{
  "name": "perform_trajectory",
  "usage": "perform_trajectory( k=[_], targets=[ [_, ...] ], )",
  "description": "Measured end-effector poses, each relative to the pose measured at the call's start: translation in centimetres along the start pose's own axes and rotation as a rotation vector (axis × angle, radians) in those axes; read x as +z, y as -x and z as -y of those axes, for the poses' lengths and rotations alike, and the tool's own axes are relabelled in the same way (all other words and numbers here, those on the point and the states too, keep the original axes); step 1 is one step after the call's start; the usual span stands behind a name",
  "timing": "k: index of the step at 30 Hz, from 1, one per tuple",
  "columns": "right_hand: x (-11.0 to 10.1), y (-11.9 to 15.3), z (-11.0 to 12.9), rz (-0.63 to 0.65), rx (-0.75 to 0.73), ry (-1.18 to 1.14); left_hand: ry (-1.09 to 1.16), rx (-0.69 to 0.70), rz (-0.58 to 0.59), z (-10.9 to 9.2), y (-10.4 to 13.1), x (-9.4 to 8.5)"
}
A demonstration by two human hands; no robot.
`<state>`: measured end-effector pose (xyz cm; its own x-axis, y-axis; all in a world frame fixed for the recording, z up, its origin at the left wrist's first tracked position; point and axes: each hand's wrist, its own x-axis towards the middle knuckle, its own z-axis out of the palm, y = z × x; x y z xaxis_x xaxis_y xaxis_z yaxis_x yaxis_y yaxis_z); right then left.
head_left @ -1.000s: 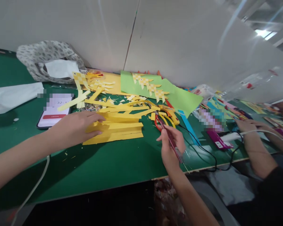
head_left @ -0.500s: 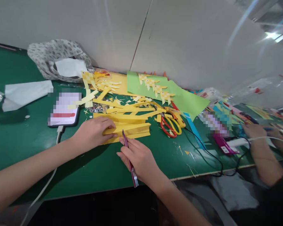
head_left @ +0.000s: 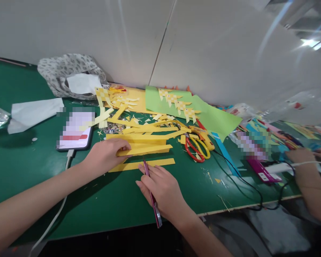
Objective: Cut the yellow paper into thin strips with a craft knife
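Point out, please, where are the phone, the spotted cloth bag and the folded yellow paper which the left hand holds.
Phone (head_left: 78, 129): head view, on its lit screen.
Spotted cloth bag (head_left: 51, 75): head view, on its left side.
Folded yellow paper (head_left: 147, 147): head view, on its folded flap.

With my left hand (head_left: 109, 151) I pinch the folded yellow paper (head_left: 144, 147) at its left end. In my right hand (head_left: 162, 187) I hold a purple pen-like tool (head_left: 151, 194); its tip is near a yellow strip (head_left: 155, 164), which lies on the green table (head_left: 77, 214) nearer to me than the folded paper. To the right of the paper there are the scissors (head_left: 196, 148) with red and yellow handles, and beside them a blue strip (head_left: 226, 155). Behind, four checkered paper fish (head_left: 180, 105) lie on the green sheet (head_left: 214, 117). To the left of my left hand is a phone (head_left: 77, 130), with a white cable (head_left: 60, 205) plugged in it. At the far right I see the hands of another person (head_left: 301, 159).
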<state>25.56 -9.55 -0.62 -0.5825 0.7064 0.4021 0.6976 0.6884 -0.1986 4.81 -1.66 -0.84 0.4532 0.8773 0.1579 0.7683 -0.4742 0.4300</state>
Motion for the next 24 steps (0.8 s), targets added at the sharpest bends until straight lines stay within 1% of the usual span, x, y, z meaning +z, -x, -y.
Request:
perform_trajectory(
  k=[5,7,9,11,13,15,16,18,19,20,21,22,23,24],
  targets=[
    [-0.4,0.5,-0.5,-0.011,0.029,0.02,0.105,-0.018,-0.012,0.5,0.0,-0.3],
    [-0.8,0.9,-1.5,-0.006,0.043,0.038,0.166,-0.036,-0.019,0.8,0.0,-0.6],
    [-1.4,1.3,-2.9,-0.002,0.065,0.059,0.233,-0.063,-0.047,1.0,-0.1,-1.2],
    [-1.9,1.6,-4.6,-0.003,0.111,0.083,0.293,-0.08,-0.121,1.0,-0.2,-1.8],
    [-2.3,1.5,-6.1,-0.003,0.193,0.123,0.333,-0.103,-0.203,0.9,-0.2,-2.3],
    [-2.5,0.9,-6.9,-0.019,0.296,0.117,0.348,-0.128,-0.264,0.7,-0.2,-2.5],
    [-2.5,0.5,-6.9,-0.057,0.347,0.074,0.345,-0.132,-0.285,0.6,-0.2,-2.5],
    [-2.4,-0.5,-6.2,-0.184,0.455,-0.093,0.322,-0.116,-0.301,0.4,-0.1,-2.4],
    [-2.4,-1.0,-5.5,-0.276,0.489,-0.174,0.304,-0.098,-0.3,0.3,0.0,-2.3],
    [-2.3,-1.4,-4.8,-0.372,0.504,-0.209,0.285,-0.076,-0.294,0.2,0.1,-2.2],
    [-2.3,-1.8,-4.0,-0.489,0.477,-0.189,0.267,-0.051,-0.281,0.2,0.1,-2.0],
    [-2.4,-2.1,-3.4,-0.574,0.398,-0.146,0.253,-0.023,-0.268,0.1,0.2,-1.9],
    [-2.4,-2.3,-2.9,-0.61,0.301,-0.087,0.244,0.009,-0.249,0.0,0.3,-1.8],
    [-2.5,-2.4,-2.5,-0.6,0.19,-0.021,0.24,0.042,-0.227,-0.1,0.4,-1.6]
  ],
)
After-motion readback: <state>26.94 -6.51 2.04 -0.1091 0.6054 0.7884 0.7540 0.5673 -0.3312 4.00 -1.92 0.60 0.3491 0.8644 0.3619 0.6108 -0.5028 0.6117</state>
